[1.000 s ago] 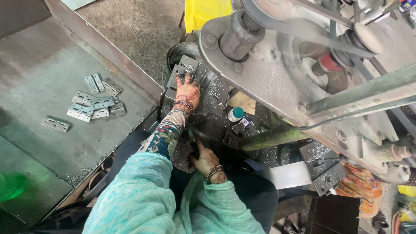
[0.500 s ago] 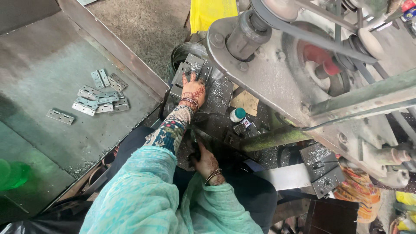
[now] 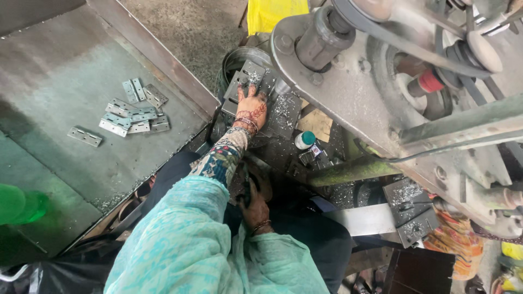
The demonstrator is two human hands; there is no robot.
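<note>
Reaching with fingers spread, the left hand (image 3: 251,109) presses a metal plate (image 3: 248,76) flat; best kept clear of the press (image 3: 348,81); right hand (image 3: 256,209) grip unclear.

metal plates (image 3: 133,111) lie on the tray (image 3: 65,71), left of the press machine (image 3: 392,92).

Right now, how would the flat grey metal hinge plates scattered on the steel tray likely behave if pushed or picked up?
The flat grey metal hinge plates look rigid, so they likely stay stiff. Lying flat on the steel tray, they would probably slide, not roll. Being thin, they may be hard to pinch up.
</note>
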